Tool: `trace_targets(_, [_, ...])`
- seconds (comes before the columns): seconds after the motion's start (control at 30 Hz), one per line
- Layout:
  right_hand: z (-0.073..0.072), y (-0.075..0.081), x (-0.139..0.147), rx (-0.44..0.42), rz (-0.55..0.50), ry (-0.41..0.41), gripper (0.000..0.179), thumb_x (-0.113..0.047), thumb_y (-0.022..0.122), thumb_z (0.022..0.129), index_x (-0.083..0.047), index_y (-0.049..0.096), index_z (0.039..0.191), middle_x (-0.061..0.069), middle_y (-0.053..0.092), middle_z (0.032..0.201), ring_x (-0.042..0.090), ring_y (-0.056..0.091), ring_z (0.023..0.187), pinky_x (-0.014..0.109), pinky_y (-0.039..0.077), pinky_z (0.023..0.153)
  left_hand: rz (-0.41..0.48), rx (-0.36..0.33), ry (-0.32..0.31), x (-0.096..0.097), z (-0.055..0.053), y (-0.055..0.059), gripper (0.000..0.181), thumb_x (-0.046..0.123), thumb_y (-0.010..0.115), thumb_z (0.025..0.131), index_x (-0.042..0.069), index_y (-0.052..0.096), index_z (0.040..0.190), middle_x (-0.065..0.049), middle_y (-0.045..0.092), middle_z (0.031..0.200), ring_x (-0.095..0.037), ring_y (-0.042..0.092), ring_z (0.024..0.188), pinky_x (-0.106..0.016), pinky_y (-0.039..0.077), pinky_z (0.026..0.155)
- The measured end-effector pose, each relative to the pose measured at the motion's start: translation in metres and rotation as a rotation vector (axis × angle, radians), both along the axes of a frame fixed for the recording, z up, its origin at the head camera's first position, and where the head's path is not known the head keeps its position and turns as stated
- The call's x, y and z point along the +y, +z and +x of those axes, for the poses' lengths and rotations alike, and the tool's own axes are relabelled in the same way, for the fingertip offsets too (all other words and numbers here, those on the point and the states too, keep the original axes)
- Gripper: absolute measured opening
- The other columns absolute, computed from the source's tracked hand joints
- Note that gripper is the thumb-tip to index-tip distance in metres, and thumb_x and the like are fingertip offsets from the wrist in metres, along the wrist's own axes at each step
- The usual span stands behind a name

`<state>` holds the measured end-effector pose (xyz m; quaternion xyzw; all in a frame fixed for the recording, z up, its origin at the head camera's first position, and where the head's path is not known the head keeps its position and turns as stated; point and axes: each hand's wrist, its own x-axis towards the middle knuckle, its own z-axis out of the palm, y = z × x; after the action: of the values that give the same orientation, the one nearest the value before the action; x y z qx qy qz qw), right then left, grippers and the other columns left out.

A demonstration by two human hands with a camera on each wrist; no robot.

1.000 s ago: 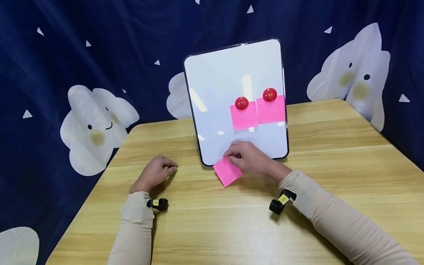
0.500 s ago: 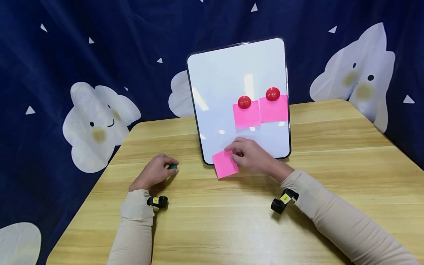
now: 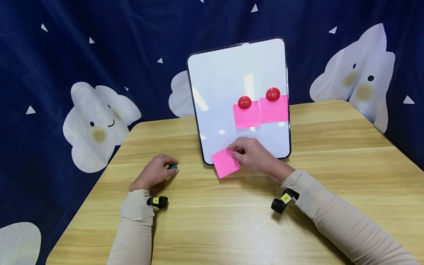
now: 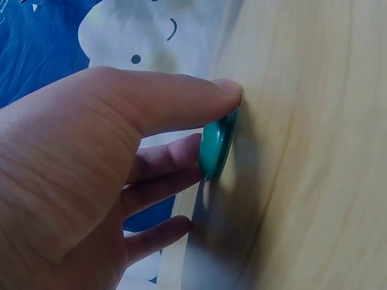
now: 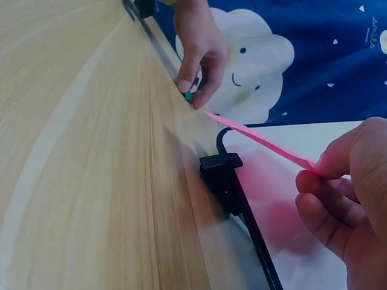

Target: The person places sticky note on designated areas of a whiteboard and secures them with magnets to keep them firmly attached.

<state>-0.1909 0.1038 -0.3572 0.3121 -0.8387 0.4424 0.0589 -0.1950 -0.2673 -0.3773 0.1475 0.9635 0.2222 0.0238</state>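
Observation:
Between thumb and fingers, my left hand (image 3: pixel 155 173) pinches a round green magnet (image 4: pixel 217 142) at the tabletop, left of the whiteboard (image 3: pixel 218 81). My right hand (image 3: pixel 253 156) pinches a pink sticky note (image 3: pixel 226 163) by one corner, in front of the board's lower left edge. In the right wrist view that note (image 5: pixel 266 144) appears almost edge-on, apart from the board's surface. Two more pink notes, a left one (image 3: pixel 246 117) and a right one (image 3: pixel 274 111), hang side by side on the board. A red magnet (image 3: pixel 244 102) and another red magnet (image 3: pixel 273 94) sit on their top edges.
The whiteboard stands tilted on a wooden table (image 3: pixel 212 228), with a black clip-like foot (image 5: pixel 221 175) at its lower edge. Behind the table hangs a dark blue curtain (image 3: pixel 132 36) printed with clouds.
My right hand has risen slightly, and the pink note has moved up and turned a little. More of the green magnet shows in my left hand, which has stayed in place.

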Motion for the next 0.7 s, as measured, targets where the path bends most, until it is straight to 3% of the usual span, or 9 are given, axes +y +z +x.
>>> trace_targets(0.43, [0.0008, 0.0033, 0.0015, 0.055, -0.056, -0.012, 0.021, 0.003, 0.067, 0.090, -0.001, 0.074, 0.110, 0.004, 0.066, 0.096, 0.016, 0.061, 0.080, 0.029, 0.055, 0.068, 0.007, -0.015, -0.003, -0.0008, 0.0003, -0.0010, 0.028, 0.021, 0.073, 0.092, 0.009, 0.073, 0.118, -0.010, 0.063, 0.114, -0.030, 0.056, 0.107, -0.049, 0.046, 0.095])
trace_targets(0.7, [0.0003, 0.0043, 0.0012, 0.101, -0.086, -0.053, 0.025, 0.003, 0.067, 0.089, -0.001, 0.072, 0.113, 0.008, 0.065, 0.106, 0.017, 0.061, 0.080, 0.028, 0.055, 0.069, -0.001, -0.026, -0.001, -0.0023, 0.0013, 0.0015, 0.032, 0.021, 0.073, 0.092, 0.008, 0.071, 0.121, -0.013, 0.061, 0.119, -0.032, 0.056, 0.109, -0.051, 0.046, 0.095])
